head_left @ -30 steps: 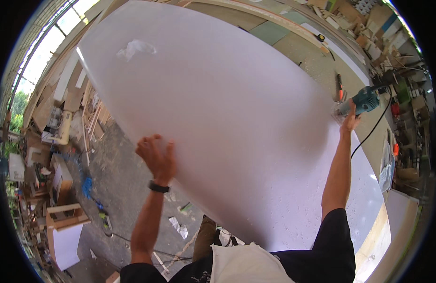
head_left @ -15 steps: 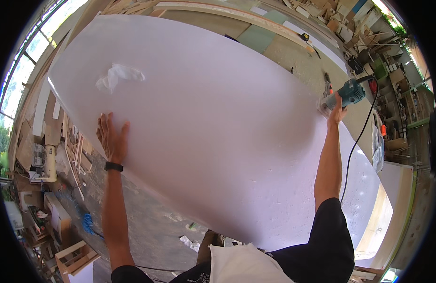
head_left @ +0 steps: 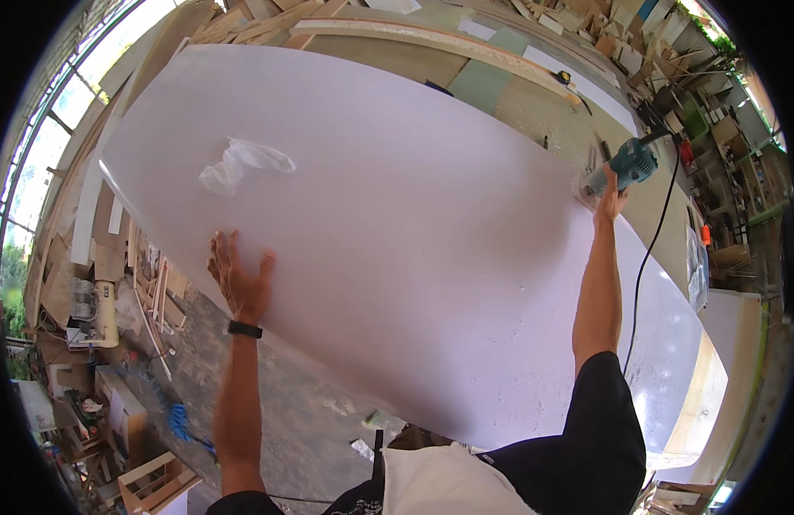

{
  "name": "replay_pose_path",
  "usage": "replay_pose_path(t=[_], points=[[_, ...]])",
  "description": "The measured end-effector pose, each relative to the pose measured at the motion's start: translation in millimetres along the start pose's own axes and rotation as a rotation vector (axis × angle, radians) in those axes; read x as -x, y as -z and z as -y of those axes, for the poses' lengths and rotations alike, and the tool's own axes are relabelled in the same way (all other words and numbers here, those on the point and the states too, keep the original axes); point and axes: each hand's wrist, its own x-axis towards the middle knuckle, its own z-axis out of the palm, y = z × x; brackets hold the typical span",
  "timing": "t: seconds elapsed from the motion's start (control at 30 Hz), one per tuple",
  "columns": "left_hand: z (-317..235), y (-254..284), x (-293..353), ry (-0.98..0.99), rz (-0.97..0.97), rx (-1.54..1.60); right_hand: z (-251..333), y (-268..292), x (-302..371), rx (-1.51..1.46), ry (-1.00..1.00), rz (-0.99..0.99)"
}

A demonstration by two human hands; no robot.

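Observation:
A large white sheet panel (head_left: 397,223) lies across the bench in front of me. My left hand (head_left: 240,279) rests on its left near edge with fingers spread, holding nothing. At the far right edge, my right hand (head_left: 612,203) is wrapped round a teal trim router (head_left: 632,163). The router's clear base sits at the panel's rim, with its cutter hidden. Its black cord (head_left: 646,257) runs down over the right part of the panel. Crumpled clear plastic film (head_left: 245,163) lies on the panel beyond my left hand.
Beyond the panel lie a long wooden strip (head_left: 431,39), a tape measure (head_left: 563,77) and small tools. Wood offcuts (head_left: 161,292) and a cream cylindrical machine (head_left: 106,313) stand at left, near a coiled blue hose (head_left: 179,421). Cluttered shelves (head_left: 745,163) line the right.
The view has shifted slightly, moving the panel right and down in the picture. Against the panel, the router has crept a little up and left along the far edge.

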Motion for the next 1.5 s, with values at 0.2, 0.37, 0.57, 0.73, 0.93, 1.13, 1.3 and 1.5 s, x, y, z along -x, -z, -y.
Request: replay_pose_path(t=[0.2, 0.37, 0.57, 0.73, 0.93, 1.13, 1.3, 1.5], points=[[4, 3, 3, -0.015, -0.003, 0.026, 13, -20, 14, 0.030, 0.017, -0.014], [2, 7, 2, 0.001, 0.016, 0.021, 12, -39, 23, 0.006, 0.038, -0.035], [-7, 11, -2, 0.023, 0.027, 0.050, 8, -65, 21, 0.055, 0.023, -0.039], [-6, 12, 2, 0.009, 0.047, 0.027, 14, -90, 32, -0.059, 0.020, 0.011], [-4, 11, 0, -0.007, 0.040, 0.003, 9, -128, 49, 0.009, 0.001, -0.007], [-7, 14, -3, 0.002, 0.098, 0.011, 32, -180, 72, 0.169, -0.055, -0.062], [-9, 17, -4, 0.010, 0.112, 0.023, 33, -210, 81, 0.176, -0.042, -0.059], [-10, 20, -6, 0.025, 0.149, 0.043, 44, -247, 96, 0.226, -0.057, -0.075]])
